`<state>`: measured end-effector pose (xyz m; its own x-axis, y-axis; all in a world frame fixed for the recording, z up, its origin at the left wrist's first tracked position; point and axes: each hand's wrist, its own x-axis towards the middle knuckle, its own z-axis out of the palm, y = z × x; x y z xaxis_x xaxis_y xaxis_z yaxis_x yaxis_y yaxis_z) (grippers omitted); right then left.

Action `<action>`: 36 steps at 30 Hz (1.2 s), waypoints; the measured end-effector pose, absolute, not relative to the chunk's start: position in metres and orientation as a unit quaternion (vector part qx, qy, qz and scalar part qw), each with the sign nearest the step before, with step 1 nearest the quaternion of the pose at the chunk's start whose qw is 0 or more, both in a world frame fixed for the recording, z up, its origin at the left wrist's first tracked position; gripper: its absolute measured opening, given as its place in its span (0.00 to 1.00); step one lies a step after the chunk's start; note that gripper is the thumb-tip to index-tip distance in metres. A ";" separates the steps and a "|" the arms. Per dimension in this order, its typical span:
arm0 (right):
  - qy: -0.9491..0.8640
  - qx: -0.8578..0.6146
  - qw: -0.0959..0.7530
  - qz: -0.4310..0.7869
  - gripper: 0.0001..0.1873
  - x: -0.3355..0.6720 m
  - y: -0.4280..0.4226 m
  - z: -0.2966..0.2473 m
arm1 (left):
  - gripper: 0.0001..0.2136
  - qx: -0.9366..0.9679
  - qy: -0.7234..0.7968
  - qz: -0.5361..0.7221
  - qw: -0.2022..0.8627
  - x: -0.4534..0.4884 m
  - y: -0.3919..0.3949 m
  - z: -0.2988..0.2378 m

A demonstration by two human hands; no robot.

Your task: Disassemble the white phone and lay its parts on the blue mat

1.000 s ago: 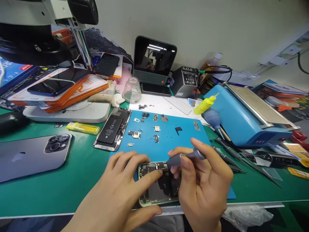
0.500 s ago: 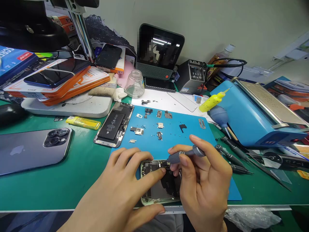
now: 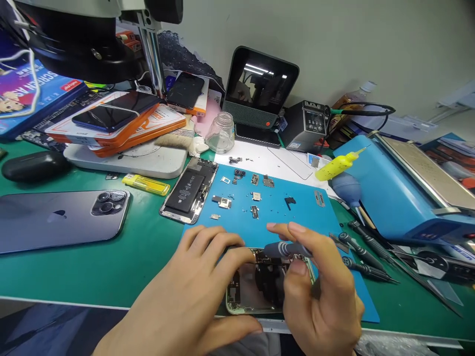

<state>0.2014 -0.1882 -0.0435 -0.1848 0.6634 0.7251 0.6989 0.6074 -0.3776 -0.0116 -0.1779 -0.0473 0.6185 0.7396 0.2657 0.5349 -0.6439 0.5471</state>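
An opened phone body (image 3: 252,291) lies on a blue mat (image 3: 270,217) at the near table edge, its circuit parts exposed. My left hand (image 3: 193,291) rests on its left side, fingers curled over the top edge and thumb along the bottom, pinning it down. My right hand (image 3: 319,291) pinches a grey screwdriver (image 3: 285,248), with the tip pointing left into the phone's upper part. Several small metal parts and screws (image 3: 252,195) are scattered on the mat beyond. Much of the phone is hidden by both hands.
A second opened phone with a battery (image 3: 189,190) lies left of the mat. A grey phone (image 3: 55,217) lies face down at far left. Spare screwdrivers (image 3: 365,262), a blue machine (image 3: 393,193), a yellow bottle (image 3: 339,165), a glass jar (image 3: 220,133) and stacked boxes (image 3: 118,123) crowd the table.
The view has swung left, so everything sits further right in frame. My right hand has tilted the screwdriver flatter and lower over the phone. My left hand keeps its hold.
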 end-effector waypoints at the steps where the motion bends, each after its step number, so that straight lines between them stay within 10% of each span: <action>1: -0.772 -0.442 0.455 -0.019 0.38 0.203 -0.187 -0.043 | 0.34 0.869 0.366 0.247 0.225 -0.012 -0.178 -0.047; 15: -0.724 -0.491 0.485 -0.004 0.38 0.203 -0.193 -0.046 | 0.09 0.816 0.413 0.281 0.290 -0.013 -0.179 -0.052; 32: -0.659 -0.439 0.564 0.234 0.29 0.189 -0.200 -0.034 | 0.09 0.830 0.387 0.299 0.269 -0.016 -0.177 -0.055; 36: -0.593 -0.469 0.641 0.133 0.27 0.210 -0.202 -0.035 | 0.08 0.828 0.391 0.303 0.265 -0.019 -0.176 -0.056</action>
